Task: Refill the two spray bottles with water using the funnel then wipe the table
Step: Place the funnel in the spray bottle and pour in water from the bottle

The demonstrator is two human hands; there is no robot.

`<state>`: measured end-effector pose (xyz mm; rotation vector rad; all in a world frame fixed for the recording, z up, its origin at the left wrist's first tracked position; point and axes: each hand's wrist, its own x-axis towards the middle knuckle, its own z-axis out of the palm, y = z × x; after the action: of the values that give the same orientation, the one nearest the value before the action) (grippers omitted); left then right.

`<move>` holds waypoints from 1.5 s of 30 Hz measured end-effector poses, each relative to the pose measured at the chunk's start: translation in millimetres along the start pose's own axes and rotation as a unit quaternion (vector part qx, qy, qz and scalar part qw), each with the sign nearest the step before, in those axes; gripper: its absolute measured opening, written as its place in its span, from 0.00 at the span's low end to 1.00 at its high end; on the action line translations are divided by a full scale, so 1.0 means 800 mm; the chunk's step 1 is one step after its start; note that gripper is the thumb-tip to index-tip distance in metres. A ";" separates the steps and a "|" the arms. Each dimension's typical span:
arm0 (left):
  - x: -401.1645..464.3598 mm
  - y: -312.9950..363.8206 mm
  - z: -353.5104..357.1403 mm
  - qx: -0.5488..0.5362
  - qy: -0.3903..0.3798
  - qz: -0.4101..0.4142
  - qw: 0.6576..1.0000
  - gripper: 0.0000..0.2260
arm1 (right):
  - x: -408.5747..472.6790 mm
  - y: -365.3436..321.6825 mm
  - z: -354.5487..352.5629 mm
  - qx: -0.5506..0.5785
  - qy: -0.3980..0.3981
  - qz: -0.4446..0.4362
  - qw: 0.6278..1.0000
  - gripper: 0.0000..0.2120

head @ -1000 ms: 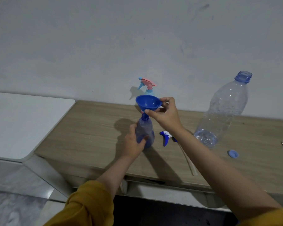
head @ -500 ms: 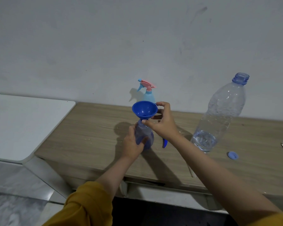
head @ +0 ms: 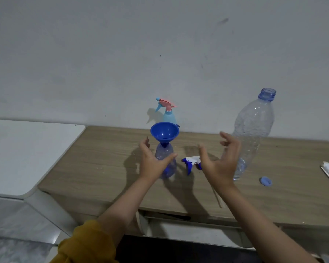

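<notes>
1. Spray bottle (head: 165,164), clear blue, stands upright on the counter (head: 103,168) with the funnel (head: 164,132) seated in its open neck; it looks almost empty, hence light and easily tipped.
2. Left hand (head: 152,164), fingers spread, is at the bottle's body; actual contact cannot be told.
3. Right hand (head: 223,162), fingers apart and holding nothing, hovers near the water bottle (head: 253,130).
4. The water bottle is thin, soft plastic, uncapped, with a little water at the bottom; best gripped mid-body, gently.
5. The detached spray head (head: 191,162) and cap (head: 266,181) lie on the counter.
6. The second spray bottle (head: 168,115), head on, stands behind; contents unseen.
</notes>
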<state>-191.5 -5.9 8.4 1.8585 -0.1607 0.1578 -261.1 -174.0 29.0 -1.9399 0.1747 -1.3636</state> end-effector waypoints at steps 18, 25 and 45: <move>0.017 0.046 0.000 -0.065 0.022 0.044 0.997 0.35 | 0.131 0.063 -0.056 -0.112 -0.012 -0.035 0.993 0.47; 0.019 0.049 -0.005 -0.064 0.005 0.035 0.997 0.35 | 0.141 0.047 -0.046 -0.114 -0.102 -0.079 0.985 0.45; 0.020 0.052 -0.004 -0.073 -0.023 0.028 0.997 0.34 | 0.136 -0.047 -0.023 -0.033 -0.521 -0.095 0.848 0.42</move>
<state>-183.7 -15.2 51.3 1.7138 -0.2503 0.1383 -241.6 -210.4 137.9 -2.5192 -0.5115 -0.2419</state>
